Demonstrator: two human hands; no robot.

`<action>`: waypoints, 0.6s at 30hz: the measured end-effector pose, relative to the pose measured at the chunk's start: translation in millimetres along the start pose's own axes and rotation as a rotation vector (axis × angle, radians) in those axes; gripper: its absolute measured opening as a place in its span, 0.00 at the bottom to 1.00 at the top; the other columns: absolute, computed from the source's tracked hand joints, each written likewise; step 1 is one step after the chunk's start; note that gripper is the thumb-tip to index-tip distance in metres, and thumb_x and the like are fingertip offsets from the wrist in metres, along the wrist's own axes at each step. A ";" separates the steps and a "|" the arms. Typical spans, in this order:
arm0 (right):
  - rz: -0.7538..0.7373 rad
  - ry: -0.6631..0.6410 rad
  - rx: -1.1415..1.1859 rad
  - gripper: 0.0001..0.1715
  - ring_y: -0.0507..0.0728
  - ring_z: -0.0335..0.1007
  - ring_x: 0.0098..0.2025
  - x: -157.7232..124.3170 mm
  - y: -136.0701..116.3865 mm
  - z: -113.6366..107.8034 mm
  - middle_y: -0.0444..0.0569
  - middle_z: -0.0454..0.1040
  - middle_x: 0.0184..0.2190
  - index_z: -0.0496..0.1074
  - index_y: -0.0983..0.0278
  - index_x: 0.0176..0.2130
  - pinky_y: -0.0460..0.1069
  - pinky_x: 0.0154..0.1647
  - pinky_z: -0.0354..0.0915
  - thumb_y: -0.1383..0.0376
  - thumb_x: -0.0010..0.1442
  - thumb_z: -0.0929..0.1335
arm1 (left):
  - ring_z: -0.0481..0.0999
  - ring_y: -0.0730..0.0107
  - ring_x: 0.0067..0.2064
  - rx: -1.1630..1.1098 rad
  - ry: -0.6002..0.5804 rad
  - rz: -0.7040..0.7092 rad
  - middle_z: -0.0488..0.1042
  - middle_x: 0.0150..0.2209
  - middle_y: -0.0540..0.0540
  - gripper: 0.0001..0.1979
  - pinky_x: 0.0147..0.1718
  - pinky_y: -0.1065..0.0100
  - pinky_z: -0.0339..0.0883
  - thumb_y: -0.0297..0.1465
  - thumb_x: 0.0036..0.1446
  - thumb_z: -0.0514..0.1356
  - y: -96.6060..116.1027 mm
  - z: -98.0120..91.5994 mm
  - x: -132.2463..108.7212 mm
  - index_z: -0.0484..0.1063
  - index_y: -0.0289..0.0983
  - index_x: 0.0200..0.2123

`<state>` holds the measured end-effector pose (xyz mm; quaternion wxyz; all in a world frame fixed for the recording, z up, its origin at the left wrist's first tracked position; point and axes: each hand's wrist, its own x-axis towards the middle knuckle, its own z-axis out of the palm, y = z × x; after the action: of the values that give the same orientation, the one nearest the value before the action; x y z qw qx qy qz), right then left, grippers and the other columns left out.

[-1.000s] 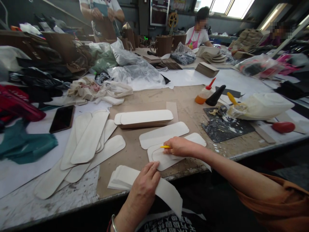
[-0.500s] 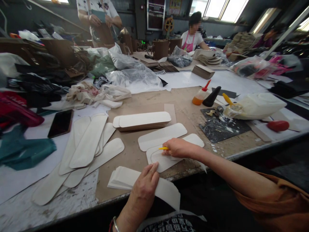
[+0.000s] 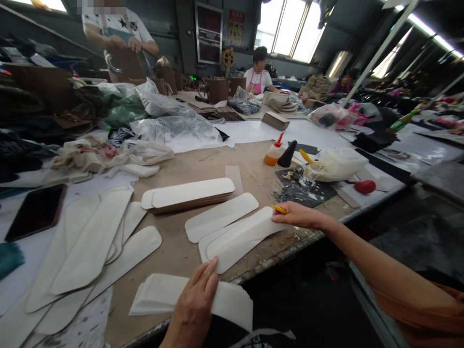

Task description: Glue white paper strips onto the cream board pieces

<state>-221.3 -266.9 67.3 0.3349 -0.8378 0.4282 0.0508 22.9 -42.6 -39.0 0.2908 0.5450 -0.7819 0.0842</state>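
My left hand (image 3: 194,302) lies with fingers stretched flat on a pile of white sheets (image 3: 155,295) at the near table edge, its fingertips touching the near end of a rounded cream strip (image 3: 239,239). My right hand (image 3: 299,216) is closed on a thin yellow tool (image 3: 279,209) and rests on the far end of that strip. A second strip lies under it, and another cream strip (image 3: 221,216) lies just behind.
A stack of cream strips (image 3: 188,193) sits mid-table, and several loose strips (image 3: 90,241) lie at left beside a black phone (image 3: 36,210). An orange glue bottle (image 3: 272,154), a black cone (image 3: 288,153), a dirty dark mat (image 3: 302,188) and a white bag (image 3: 337,164) stand at right. Other people work behind.
My right hand slid with the yellow tool from the near part of the strip to its far end. The camera view shifted right and up; my left hand stayed on the white pile.
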 end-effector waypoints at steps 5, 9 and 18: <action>0.110 0.150 -0.069 0.13 0.55 0.66 0.31 9.4 7.4 11.4 0.46 0.70 0.26 0.69 0.67 0.29 0.46 0.29 0.57 0.59 0.54 0.63 | 0.65 0.61 0.54 0.028 -0.029 0.037 0.69 0.51 0.37 0.12 0.48 0.65 0.70 0.20 0.59 0.47 -2.7 -1.1 -0.4 0.65 0.30 0.44; 0.190 0.205 -0.152 0.13 0.58 0.69 0.33 16.8 4.5 15.2 0.51 0.74 0.31 0.72 0.67 0.31 0.47 0.30 0.57 0.59 0.54 0.65 | 0.67 0.61 0.52 0.052 -0.035 0.105 0.70 0.50 0.37 0.14 0.46 0.66 0.70 0.19 0.57 0.44 -7.9 -2.5 0.2 0.64 0.29 0.44; 0.224 0.199 -0.270 0.16 0.62 0.71 0.42 17.2 1.0 18.3 0.54 0.75 0.38 0.73 0.64 0.38 0.49 0.35 0.61 0.55 0.56 0.65 | 0.72 0.60 0.47 0.159 -0.087 0.260 0.73 0.46 0.35 0.12 0.42 0.68 0.71 0.25 0.61 0.45 -20.4 -5.3 3.9 0.66 0.29 0.41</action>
<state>-207.5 -268.0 46.3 0.1678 -0.8232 0.5389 0.0615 42.3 -51.3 -36.4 0.1995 0.4637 -0.8485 0.1591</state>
